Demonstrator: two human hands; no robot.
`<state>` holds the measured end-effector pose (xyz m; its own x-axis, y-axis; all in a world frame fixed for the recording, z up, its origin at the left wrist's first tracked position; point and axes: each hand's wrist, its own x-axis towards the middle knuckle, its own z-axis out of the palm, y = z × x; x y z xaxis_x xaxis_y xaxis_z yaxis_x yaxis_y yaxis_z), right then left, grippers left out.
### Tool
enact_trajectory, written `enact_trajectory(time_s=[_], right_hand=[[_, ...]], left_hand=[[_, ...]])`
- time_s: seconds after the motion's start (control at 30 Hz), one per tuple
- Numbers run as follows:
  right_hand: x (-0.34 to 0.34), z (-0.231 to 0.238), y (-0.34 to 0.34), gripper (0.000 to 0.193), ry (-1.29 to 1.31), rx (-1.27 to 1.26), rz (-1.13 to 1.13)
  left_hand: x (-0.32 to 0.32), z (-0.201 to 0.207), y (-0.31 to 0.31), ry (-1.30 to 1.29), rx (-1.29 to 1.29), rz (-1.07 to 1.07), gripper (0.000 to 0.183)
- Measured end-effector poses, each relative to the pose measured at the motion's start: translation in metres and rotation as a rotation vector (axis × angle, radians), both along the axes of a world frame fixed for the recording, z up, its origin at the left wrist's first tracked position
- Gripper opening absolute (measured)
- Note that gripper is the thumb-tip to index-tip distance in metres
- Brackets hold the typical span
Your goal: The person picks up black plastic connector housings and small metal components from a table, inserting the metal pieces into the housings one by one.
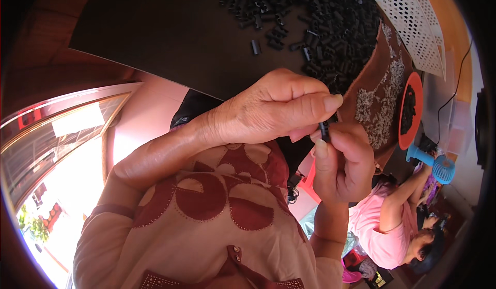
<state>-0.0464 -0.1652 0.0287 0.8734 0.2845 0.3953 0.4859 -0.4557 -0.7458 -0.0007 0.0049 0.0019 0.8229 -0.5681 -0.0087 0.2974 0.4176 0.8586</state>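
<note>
Both my hands meet in front of my chest, close to the table edge. My right hand (345, 160) pinches a small black plastic piece (324, 130) upright between thumb and fingers. Just above it, my left hand (276, 105) is closed, its thumb pressed against the bent forefinger over the top of that piece. Whatever the left fingertips grip is too small or hidden to name. Beyond my hands a large heap of short black tube-like pieces (336, 30) covers part of the dark tabletop (165, 30).
Many tiny silvery parts (382, 105) lie on a brown cloth (364, 79) to the right. Past them stand an orange bowl (418, 90) with dark pieces, a white perforated basket (411, 25) and a blue fan (443, 169). Another person in a pink shirt (380, 227) sits at the lower right.
</note>
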Motion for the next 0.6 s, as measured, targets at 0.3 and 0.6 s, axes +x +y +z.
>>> enact_trajectory(time_s=[0.3, 0.6], right_hand=[[0.005, 0.01, -0.003, 0.023, -0.096, -0.1, 0.055], [0.012, 0.008, -0.012, 0.03, 0.156, 0.101, 0.115]], left_hand=[[-0.001, 0.001, 0.0, -0.041, 0.04, -0.022, 0.038], [-0.003, 0.0, -0.001, -0.056, 0.047, -0.043, 0.039]])
